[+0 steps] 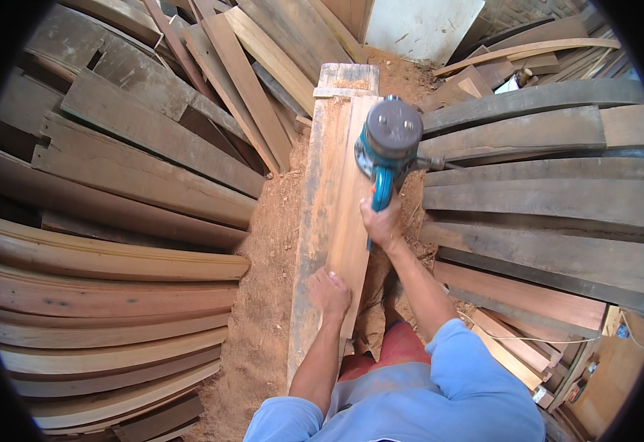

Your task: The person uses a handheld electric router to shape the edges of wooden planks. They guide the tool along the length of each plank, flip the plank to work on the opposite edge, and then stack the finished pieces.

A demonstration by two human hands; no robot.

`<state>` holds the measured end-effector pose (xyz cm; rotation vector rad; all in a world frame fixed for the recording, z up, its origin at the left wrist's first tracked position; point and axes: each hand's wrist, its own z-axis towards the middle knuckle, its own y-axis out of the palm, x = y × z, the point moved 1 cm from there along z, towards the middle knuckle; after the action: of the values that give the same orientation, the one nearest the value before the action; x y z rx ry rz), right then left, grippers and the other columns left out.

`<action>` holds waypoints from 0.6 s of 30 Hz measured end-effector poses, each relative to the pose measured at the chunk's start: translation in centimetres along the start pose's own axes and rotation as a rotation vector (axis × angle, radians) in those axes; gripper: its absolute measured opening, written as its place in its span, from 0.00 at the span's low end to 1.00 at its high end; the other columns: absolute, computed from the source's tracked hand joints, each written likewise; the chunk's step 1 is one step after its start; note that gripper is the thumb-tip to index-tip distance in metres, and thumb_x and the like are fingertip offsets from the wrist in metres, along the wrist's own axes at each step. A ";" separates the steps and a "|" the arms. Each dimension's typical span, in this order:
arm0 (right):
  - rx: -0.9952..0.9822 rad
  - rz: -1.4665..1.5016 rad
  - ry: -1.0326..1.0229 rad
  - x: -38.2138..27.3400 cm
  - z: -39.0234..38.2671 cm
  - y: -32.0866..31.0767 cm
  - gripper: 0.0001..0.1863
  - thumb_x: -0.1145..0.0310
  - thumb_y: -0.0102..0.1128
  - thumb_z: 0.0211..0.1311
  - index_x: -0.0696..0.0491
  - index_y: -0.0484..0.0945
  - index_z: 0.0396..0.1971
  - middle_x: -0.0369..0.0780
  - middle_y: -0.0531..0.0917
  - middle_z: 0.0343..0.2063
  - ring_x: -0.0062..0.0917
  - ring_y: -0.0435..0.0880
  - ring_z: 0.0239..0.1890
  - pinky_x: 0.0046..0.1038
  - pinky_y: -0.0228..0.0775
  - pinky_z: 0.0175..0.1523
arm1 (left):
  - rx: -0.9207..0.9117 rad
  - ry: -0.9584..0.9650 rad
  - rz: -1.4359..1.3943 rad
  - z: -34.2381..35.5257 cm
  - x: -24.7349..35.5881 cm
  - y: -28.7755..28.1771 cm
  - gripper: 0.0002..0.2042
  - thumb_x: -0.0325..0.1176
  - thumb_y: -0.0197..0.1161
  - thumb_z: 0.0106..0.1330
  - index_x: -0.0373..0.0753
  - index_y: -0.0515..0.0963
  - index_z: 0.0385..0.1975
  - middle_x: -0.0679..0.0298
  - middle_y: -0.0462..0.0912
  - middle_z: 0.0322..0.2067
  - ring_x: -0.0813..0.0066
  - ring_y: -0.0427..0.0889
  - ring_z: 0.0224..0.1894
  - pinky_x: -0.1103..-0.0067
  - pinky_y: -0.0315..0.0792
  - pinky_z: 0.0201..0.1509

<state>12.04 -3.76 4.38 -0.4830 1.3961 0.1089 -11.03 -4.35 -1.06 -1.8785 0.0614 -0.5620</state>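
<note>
In the head view, the right hand point(382, 222) is clasping the teal power tool point(394, 131) by its handle, over the board point(351, 228) on the tabletop point(318, 191). The curled left hand point(328, 293) is touching the board, grip unclear. The tool is looking heavy and rigid, probably best held there.

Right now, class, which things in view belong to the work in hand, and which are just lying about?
In the work:
- teal power tool, gripped by the right hand
- light board, under the left hand
- worn bench beneath it

Lying about:
- left-side planks
- right-side planks
- white panel
</note>
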 end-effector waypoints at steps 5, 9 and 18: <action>-0.037 0.040 0.050 -0.9 -0.9 -0.3 0.20 0.75 0.64 0.54 0.60 0.74 0.48 0.42 0.81 0.32 0.29 0.84 0.34 0.33 0.77 0.45 | 0.011 -0.002 0.003 -0.1 0.0 0.1 0.16 0.39 0.54 0.68 0.35 0.74 0.48 0.47 0.76 0.46 0.46 0.72 0.53 0.55 0.65 0.57; -0.018 0.062 0.032 0.6 2.2 0.3 0.19 0.76 0.63 0.54 0.60 0.74 0.47 0.42 0.81 0.33 0.29 0.84 0.35 0.33 0.76 0.46 | 0.012 -0.008 0.020 -0.2 0.0 0.3 0.16 0.39 0.53 0.68 0.36 0.74 0.49 0.47 0.76 0.46 0.45 0.72 0.53 0.55 0.65 0.58; 0.003 0.058 0.010 2.3 10.7 1.4 0.19 0.77 0.62 0.52 0.60 0.76 0.46 0.44 0.83 0.37 0.29 0.84 0.40 0.32 0.76 0.50 | 0.018 -0.008 0.029 -0.1 -0.1 0.5 0.16 0.38 0.52 0.68 0.36 0.75 0.49 0.48 0.76 0.45 0.46 0.72 0.52 0.54 0.65 0.56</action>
<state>21.79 1.14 2.79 -0.4413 1.4201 0.1521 -11.03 -4.63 -1.53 -1.8595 0.0782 -0.5332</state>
